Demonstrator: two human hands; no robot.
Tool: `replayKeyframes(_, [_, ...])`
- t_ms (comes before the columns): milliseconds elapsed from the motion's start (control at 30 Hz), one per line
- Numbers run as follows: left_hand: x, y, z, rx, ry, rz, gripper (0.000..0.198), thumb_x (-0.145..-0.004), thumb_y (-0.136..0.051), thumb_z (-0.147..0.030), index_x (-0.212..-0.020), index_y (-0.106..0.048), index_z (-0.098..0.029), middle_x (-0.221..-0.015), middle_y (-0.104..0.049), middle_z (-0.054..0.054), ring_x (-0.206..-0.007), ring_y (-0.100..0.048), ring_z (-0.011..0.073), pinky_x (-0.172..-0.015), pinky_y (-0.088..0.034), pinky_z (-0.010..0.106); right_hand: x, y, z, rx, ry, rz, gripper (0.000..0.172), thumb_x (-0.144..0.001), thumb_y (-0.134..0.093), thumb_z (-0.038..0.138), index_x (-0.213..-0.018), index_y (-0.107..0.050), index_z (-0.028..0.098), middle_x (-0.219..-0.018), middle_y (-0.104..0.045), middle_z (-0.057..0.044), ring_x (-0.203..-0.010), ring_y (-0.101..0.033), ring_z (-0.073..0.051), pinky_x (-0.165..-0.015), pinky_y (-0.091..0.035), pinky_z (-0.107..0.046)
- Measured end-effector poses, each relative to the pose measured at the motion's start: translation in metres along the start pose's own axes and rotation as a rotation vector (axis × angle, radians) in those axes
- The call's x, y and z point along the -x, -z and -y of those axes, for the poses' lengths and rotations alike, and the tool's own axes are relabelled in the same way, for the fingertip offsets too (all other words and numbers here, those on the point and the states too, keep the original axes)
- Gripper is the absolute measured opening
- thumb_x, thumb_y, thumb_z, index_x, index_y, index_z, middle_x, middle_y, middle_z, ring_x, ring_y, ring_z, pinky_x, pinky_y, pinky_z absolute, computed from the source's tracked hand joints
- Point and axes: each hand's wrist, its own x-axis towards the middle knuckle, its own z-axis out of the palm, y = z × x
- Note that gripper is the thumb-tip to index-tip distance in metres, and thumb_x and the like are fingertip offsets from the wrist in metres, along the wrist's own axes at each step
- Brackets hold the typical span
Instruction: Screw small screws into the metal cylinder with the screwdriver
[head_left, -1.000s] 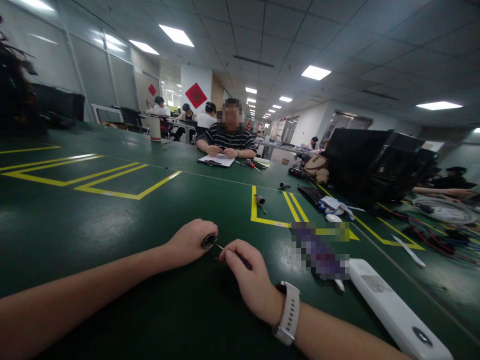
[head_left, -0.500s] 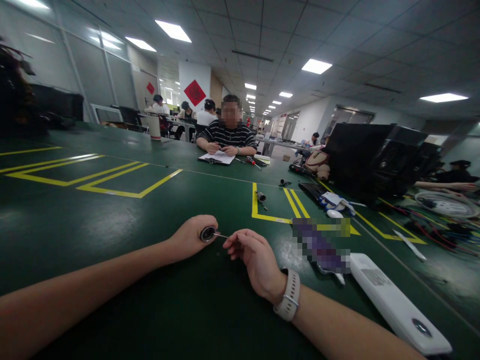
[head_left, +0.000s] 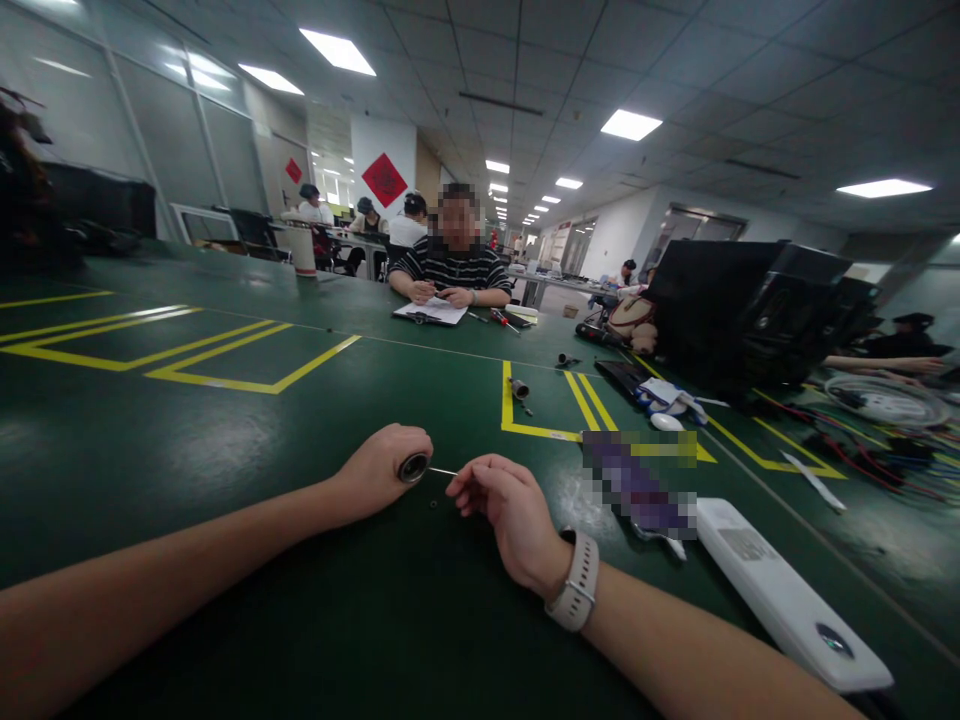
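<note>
My left hand (head_left: 381, 466) is closed around a short round metal part (head_left: 413, 468), its open dark end facing me. From the right, my right hand (head_left: 508, 512) pinches a thin metal rod (head_left: 443, 471) between thumb and fingers. The rod's far end reaches the side of the metal part by my left fingers; whether it sits inside cannot be made out. On the green table (head_left: 300, 590) just below the rod lies a tiny dark ring (head_left: 433, 504). Farther off, a similar metal cylinder (head_left: 519, 389) rests beside small loose pieces.
To the right lie a long white device (head_left: 787, 590), a blurred purple packet (head_left: 637, 485), a black box (head_left: 742, 310) and coloured wires (head_left: 877, 450). Across the table a person (head_left: 450, 260) sits behind a clipboard (head_left: 431, 311), near a red screwdriver (head_left: 501, 318). A cup (head_left: 303, 250) stands far left.
My view has shifted slightly, so the scene sits a little farther left and higher. Both hands keep their hold, and the rod stays against the metal part.
</note>
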Motion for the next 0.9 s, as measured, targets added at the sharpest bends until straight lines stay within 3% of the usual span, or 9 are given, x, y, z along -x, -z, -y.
replayKeyframes(267, [0.0,-0.0029,0.0041,0.068,-0.001,-0.008,0.009,-0.074,-0.049,-0.015,-0.066,-0.049,-0.017,-0.066,-0.055,-0.002,-0.064,-0.052,0.0133,-0.062,-0.039,0.025,-0.0014,0.0025,-0.0021,-0.092,0.005,0.01,0.015,-0.074,-0.048,0.019,-0.07,-0.062,0.015,-0.07,-0.064,-0.004,-0.061,-0.053,-0.013,-0.058,-0.038,-0.025])
replayKeyframes(533, [0.0001,-0.0021,0.0,-0.066,-0.021,0.027,0.01,-0.073,-0.047,-0.012,-0.065,-0.051,-0.017,-0.065,-0.055,-0.001,-0.064,-0.051,0.0145,-0.065,-0.038,0.027,0.0053,-0.0022,-0.003,0.263,0.114,0.026,0.017,-0.079,-0.05,0.023,-0.071,-0.064,0.016,-0.071,-0.063,-0.002,-0.065,-0.053,-0.013,-0.061,-0.039,-0.026])
replayKeyframes(733, [0.0005,-0.004,0.0041,0.029,-0.046,0.008,0.011,-0.075,-0.046,-0.014,-0.066,-0.051,-0.017,-0.066,-0.055,0.0,-0.064,-0.051,0.0139,-0.064,-0.038,0.026,-0.002,0.0021,0.0019,-0.032,-0.018,0.032,0.015,-0.073,-0.049,0.019,-0.067,-0.062,0.015,-0.066,-0.063,-0.003,-0.057,-0.052,-0.012,-0.055,-0.037,-0.025])
replayKeyframes(900, [-0.0007,-0.0043,0.0063,0.125,-0.05,0.012,0.01,-0.076,-0.048,-0.019,-0.066,-0.049,-0.017,-0.065,-0.055,-0.001,-0.063,-0.051,0.0128,-0.061,-0.039,0.024,-0.0024,0.0034,0.0012,-0.08,-0.013,0.049,0.015,-0.074,-0.048,0.018,-0.07,-0.063,0.014,-0.069,-0.065,-0.004,-0.059,-0.053,-0.012,-0.056,-0.037,-0.025])
